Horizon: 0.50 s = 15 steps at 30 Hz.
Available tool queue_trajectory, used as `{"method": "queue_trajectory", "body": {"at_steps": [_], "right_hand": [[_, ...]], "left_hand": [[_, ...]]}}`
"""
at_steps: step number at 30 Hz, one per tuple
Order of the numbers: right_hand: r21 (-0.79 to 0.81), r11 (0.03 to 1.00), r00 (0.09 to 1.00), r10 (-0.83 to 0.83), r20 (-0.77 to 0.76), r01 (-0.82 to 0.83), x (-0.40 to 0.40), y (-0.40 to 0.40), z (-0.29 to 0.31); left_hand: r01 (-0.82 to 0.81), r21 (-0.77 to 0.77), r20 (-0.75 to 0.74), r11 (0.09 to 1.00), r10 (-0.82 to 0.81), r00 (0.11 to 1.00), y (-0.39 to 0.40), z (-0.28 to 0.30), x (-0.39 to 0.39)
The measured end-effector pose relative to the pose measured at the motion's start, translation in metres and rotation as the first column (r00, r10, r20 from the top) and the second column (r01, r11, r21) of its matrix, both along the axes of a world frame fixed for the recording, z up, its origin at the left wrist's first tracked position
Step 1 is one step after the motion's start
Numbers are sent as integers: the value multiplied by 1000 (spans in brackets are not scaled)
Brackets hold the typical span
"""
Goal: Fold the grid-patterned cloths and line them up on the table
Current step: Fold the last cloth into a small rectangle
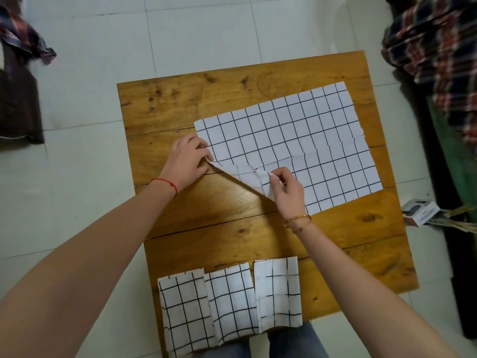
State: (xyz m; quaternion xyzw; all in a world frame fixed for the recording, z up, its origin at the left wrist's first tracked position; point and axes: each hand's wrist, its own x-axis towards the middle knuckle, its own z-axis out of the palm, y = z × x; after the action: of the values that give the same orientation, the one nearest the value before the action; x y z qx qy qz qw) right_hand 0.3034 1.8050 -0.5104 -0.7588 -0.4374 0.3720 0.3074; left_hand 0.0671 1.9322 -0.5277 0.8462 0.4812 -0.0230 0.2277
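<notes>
Wooden table (196, 228) fills the centre of the frame, set on a pale tiled floor (77, 177); a large grid-patterned cloth (296, 140) lies spread flat on the table's upper right part, its lower left corner lifted & turned over toward the middle of the cloth; left hand (187, 161), w/ a red string round the wrist, sits at the cloth's left edge, fingers curled & pinching the fabric right where the diagonal fold starts; right hand (287, 192), gold bangles on the wrist, pinches the turned-over corner between thumb & fingertips, holding it just above the flat part of the cloth; the raised flap runs as a taut slanted edge between the 2 hands; at the bottom centre of the frame, along the table's near edge, 3 folded cloths stand side by side in a row: left folded cloth (184, 313), middle folded cloth (232, 303), right folded cloth (278, 293), neighbours touching or slightly overlapping, the left & middle ones hanging past the table edge; plaid fabric (436, 55) piled at the upper right of the frame; another plaid piece (23, 40) at the upper left; a small box (420, 211) on the floor at the right, just beside the table.
</notes>
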Motion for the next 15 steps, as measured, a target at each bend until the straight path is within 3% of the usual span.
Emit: {"method": "queue_trajectory", "body": {"at_steps": [4, 8, 15], "right_hand": [[-33, 995, 989, -93, -115, 90, 18, 5, 12], [-18, 997, 988, -71, -140, 69, 25, 0, 24], [-40, 987, 983, 156, 102, -153, 26, -14, 32]], "left_hand": [[-51, -28, 121, 998, 55, 991, -8, 10, 6], [-71, -48, 194, 996, 79, 978, -16, 26, 15], [-122, -15, 185, 992, 122, 975, -30, 51, 28]]}}
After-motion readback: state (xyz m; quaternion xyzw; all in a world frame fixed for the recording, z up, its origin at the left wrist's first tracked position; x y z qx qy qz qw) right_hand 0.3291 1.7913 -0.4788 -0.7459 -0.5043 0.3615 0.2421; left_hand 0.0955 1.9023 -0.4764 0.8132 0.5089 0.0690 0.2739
